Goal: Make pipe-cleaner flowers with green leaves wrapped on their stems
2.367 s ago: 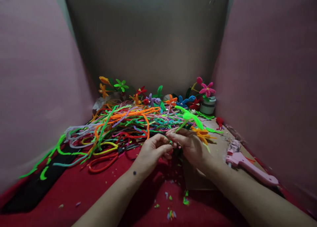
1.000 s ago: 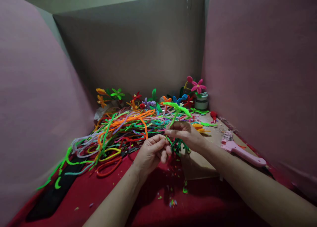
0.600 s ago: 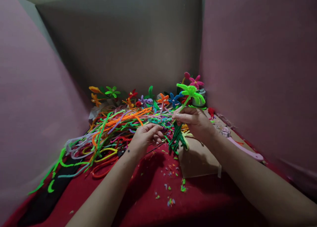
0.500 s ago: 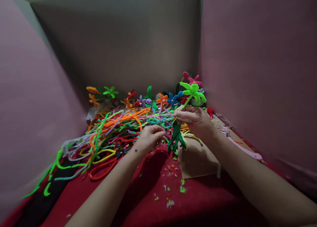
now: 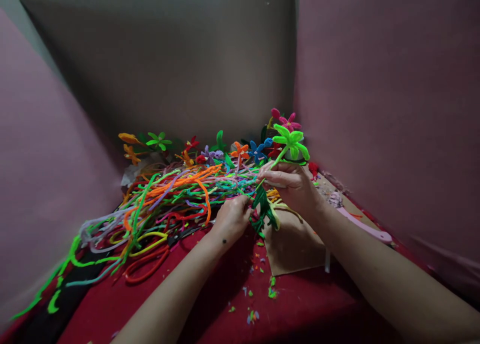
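Observation:
Pinched in the fingers of my right hand (image 5: 288, 181) is the thin stem of a bright green pipe-cleaner flower (image 5: 290, 141), which leans up and to the right. Lower and to the left, my left hand (image 5: 234, 216) is closed beside the pipe-cleaner pile. A thin green strand shows near its fingertips, but I cannot make out what the fingers grip. Just under the right hand lies a bunch of dark green pipe cleaners (image 5: 264, 209), with pale yellow ones (image 5: 279, 211) next to it.
A tangled pile of coloured pipe cleaners (image 5: 168, 194) spreads over the red cloth (image 5: 210, 294). Finished flowers, among them a blue one (image 5: 257, 151), stand along the back. On the right are cardboard (image 5: 292, 244) and a pink-handled tool (image 5: 367, 226). Small clippings (image 5: 253, 316) dot the cloth.
My left hand has turned and closed, moving closer to the dark green bunch. My right hand still holds the flower. The whole view has shifted slightly.

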Available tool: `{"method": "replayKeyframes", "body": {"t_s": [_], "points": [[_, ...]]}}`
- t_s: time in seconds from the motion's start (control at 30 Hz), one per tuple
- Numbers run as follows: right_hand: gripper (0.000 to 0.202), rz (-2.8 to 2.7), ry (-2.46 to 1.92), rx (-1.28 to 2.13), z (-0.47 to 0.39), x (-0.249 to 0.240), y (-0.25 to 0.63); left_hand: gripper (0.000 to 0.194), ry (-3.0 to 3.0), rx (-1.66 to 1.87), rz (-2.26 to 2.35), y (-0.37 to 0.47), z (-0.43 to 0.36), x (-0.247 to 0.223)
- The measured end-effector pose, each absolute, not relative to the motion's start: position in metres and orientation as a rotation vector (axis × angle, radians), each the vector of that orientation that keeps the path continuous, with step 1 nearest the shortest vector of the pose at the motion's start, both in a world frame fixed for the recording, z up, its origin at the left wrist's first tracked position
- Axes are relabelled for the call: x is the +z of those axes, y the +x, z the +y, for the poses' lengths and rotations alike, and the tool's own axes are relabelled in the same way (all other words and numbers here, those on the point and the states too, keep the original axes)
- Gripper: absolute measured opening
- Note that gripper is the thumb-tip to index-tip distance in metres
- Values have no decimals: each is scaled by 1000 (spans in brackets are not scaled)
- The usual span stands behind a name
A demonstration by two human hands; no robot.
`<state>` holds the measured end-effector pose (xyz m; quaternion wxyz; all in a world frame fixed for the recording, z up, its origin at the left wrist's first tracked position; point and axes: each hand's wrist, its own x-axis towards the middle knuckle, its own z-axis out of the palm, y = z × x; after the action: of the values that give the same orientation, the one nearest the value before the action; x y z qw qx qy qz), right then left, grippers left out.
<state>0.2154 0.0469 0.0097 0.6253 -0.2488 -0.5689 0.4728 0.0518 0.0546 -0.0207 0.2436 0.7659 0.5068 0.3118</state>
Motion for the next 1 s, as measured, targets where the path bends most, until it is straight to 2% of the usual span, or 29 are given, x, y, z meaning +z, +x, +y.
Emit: {"method": "replayKeyframes", "body": {"t_s": [0.13, 0.37, 0.57, 0.77, 1.0], "points": [[8, -1324, -511, 1128, 44, 11, 214, 9, 2012, 924, 1309, 39, 46, 0], [5, -1367, -538, 1207, 42, 4, 202, 19, 1349, 1222, 966, 21, 29, 25], [5, -1384, -591, 1260, 45, -10, 193, 14, 1319, 1192, 923, 33, 24, 14], [9, -1406, -746, 1171, 44, -14, 190, 9, 1402, 1258, 932, 38, 28, 3], [10, -1406, -825, 1151, 42, -11, 187, 10, 1415, 1265, 882, 46, 28, -6]]}}
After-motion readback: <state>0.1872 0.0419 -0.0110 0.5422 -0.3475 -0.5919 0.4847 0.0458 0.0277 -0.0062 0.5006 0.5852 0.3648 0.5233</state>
